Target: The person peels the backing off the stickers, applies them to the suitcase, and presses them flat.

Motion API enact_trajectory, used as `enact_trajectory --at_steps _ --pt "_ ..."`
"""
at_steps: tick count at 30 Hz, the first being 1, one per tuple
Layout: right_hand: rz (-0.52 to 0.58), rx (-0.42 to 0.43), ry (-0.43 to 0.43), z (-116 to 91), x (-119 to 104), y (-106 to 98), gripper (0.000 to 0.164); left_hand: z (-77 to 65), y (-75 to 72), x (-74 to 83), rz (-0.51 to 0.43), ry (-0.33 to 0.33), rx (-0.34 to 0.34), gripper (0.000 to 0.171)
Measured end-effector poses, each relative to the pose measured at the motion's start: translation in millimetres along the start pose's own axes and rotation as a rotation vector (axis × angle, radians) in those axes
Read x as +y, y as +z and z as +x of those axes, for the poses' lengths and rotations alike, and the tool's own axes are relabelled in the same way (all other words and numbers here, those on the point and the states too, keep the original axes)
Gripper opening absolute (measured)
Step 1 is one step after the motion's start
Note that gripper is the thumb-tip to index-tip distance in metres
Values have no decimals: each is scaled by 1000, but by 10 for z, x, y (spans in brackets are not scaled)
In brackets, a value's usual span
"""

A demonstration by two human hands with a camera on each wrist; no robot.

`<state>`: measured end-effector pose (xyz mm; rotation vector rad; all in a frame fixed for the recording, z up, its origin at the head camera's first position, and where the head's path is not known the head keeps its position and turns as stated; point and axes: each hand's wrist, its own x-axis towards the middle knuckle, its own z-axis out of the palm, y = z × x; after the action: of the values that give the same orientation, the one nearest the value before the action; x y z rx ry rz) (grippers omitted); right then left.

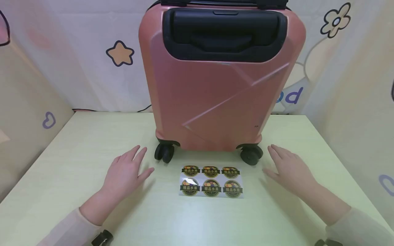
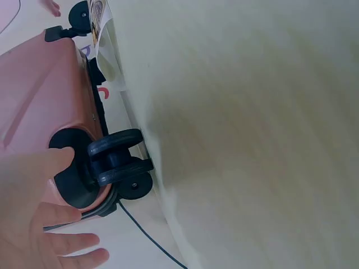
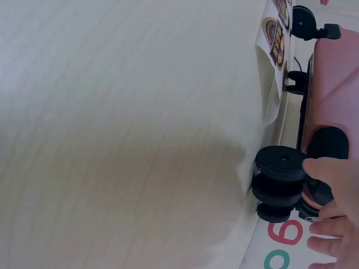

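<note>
A pink hard-shell suitcase (image 1: 212,95) stands upright on its black wheels (image 1: 251,155) at the back of the table. In front of it lies a white sheet of round fruit stickers (image 1: 211,182), in two rows. My left hand (image 1: 124,171) hovers left of the sheet with fingers spread and nothing in them. On the other side, my right hand (image 1: 290,169) is held over the table, fingers extended and apart from the suitcase. The right wrist view shows the sticker sheet's edge (image 3: 269,84) curling up from the table.
The pale wooden table (image 1: 191,222) ends at a white patterned cloth (image 1: 92,78) behind, with similar cloth on both sides. A thin black cable (image 2: 148,235) runs behind the table's far edge. A black band (image 1: 103,237) sits at the left wrist.
</note>
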<state>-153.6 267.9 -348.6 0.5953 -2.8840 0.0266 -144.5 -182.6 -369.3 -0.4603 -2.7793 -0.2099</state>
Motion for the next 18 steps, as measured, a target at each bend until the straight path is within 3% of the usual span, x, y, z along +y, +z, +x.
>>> enact_trajectory --at_steps 5,12,18 --pt "47 80 -27 21 -63 -24 56 -6 -8 31 -93 -5 26 54" --pt "81 105 -29 48 -174 -48 48 -36 -63 140 -194 -25 -4 44" --pt "108 128 -44 57 -273 -24 43 -12 -74 227 -307 -86 -137 40"
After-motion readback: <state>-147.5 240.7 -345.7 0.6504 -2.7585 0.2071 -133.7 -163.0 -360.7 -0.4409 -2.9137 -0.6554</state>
